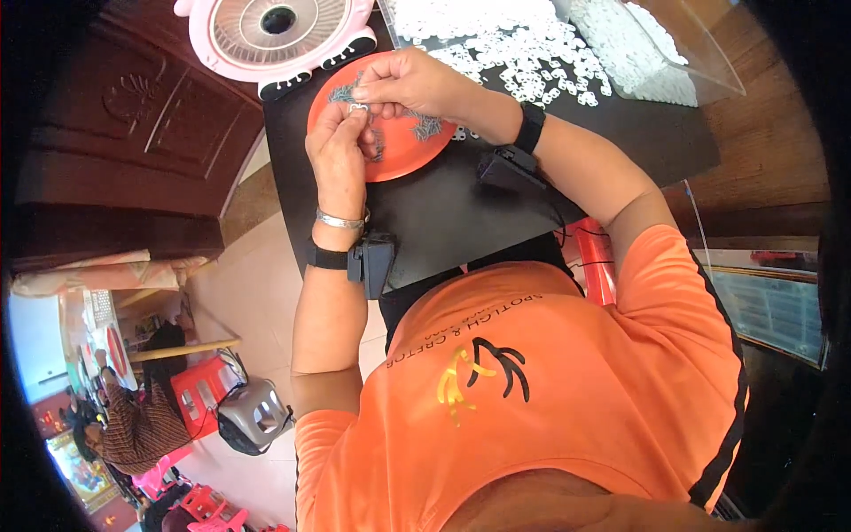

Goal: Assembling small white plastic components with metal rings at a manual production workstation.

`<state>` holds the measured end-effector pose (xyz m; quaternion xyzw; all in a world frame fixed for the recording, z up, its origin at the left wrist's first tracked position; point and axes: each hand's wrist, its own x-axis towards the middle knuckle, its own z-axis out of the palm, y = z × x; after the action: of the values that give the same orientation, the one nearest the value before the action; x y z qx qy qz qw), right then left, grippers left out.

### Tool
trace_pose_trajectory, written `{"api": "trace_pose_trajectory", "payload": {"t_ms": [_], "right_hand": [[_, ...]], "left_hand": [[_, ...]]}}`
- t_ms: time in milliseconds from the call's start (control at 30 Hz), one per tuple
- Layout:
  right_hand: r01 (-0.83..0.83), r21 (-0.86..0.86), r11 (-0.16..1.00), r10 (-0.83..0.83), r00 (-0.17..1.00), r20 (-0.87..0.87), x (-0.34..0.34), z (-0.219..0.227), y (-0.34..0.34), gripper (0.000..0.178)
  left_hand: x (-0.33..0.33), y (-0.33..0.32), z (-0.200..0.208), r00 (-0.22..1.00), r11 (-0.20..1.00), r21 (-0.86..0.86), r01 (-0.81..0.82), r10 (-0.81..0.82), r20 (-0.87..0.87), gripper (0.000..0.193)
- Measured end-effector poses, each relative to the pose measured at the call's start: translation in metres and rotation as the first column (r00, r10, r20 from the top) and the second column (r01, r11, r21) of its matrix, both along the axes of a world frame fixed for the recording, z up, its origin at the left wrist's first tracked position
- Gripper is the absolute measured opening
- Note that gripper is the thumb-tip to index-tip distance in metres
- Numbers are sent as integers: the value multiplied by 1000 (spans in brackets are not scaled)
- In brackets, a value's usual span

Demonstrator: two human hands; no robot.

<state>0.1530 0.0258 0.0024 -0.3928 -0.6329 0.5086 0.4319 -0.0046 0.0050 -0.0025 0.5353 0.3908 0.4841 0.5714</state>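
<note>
- Fingers (347,130) of the left hand (336,158) look pinched on a tiny white piece (358,107), while the right hand's (417,85) tips are closed up right above it, pretty much touching. Can't tell if the right ones have a pin in them; too small, sorry.
- So the white piece sits right between the two sets of tips, over the orange plate (394,170). Left thumb is on the near side, right hand comes in from the far right.
- Long axis of the piece seems to run roughly side to side, but honestly it's half covered, so don't hold me to that.
- Thin grey pins lie in clumps on the plate: one (341,94) just past the left fingertips, one (427,129) under the right wrist side, one (378,147) just right of the left hand. Pins point every which way, no common axis.
- Loose white pieces (541,62) are spread on the black table (443,226), beyond the plate and off to the right, so the right hand's nearer to those.
</note>
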Motion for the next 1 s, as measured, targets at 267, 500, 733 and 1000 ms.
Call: {"api": "trace_pose_trajectory", "payload": {"t_ms": [267, 500, 733, 1000], "right_hand": [[-2, 92, 996, -2, 999, 48, 1, -1, -2, 19], [-7, 171, 985, -21, 987, 158, 1, 3, -7, 18], [10, 244, 970, -89, 944, 317, 11, 12, 0, 24], [260, 373, 890, -448, 643, 621, 100, 59, 10, 19]], "left_hand": [[-1, -2, 1, 998, 1000, 6, -4, 4, -62, 16], [-4, -5, 1, 995, 997, 75, 11, -4, -103, 16], [-4, 1, 1, 997, 999, -1, 53, -53, -63, 13], [-5, 4, 3, 998, 996, -64, 59, -60, -15, 12]]}}
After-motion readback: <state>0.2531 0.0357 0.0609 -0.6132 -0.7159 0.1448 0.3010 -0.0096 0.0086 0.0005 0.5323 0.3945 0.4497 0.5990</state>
